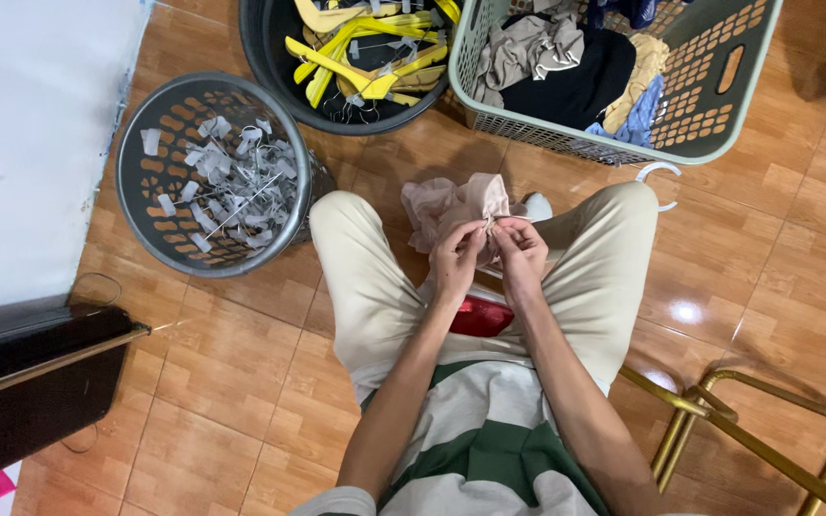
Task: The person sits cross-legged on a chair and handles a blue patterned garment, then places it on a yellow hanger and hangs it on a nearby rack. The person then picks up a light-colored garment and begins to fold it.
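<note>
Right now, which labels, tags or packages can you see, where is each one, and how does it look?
Loose tags: small pale grey-white strips with thin strings, piled inside the round grey basket on the left.
Pink garment: both the left hand and the right hand pinch at something small on it; too small to tell.
No screens or signs.

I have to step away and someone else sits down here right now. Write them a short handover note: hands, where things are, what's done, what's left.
Left hand and right hand both pinch a pale pink garment over the lap, fingertips meeting at a small tag.
Round grey basket at left holds many removed tags.
Black tub holds yellow hangers.
Green laundry basket holds more clothes.
Done: a heap of tags is off. Left: this tag, probably the clothes in the basket.
</note>
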